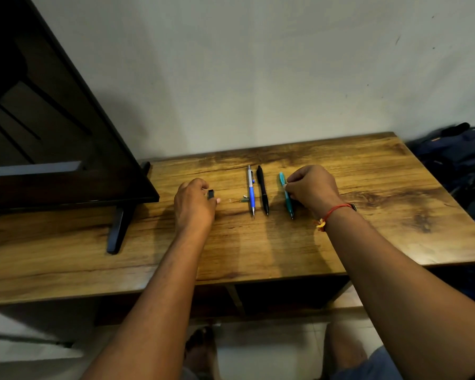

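Right of the black pen (pixel 262 189), right hand (pixel 311 187) pinches teal pen (pixel 289 204), apparently aligning it parallel. Left of it, left hand (pixel 194 205) grips small black piece (pixel 210 193), probably kept ready.

One wide-angle camera, worn on the head, looks forward and down from above the near edge of the table (pixel 258 256), close enough that the left hand (pixel 194 204) and right hand (pixel 310 187) sit mid-frame. It takes in the far wall (pixel 258 64) and the near floor (pixel 272 357).
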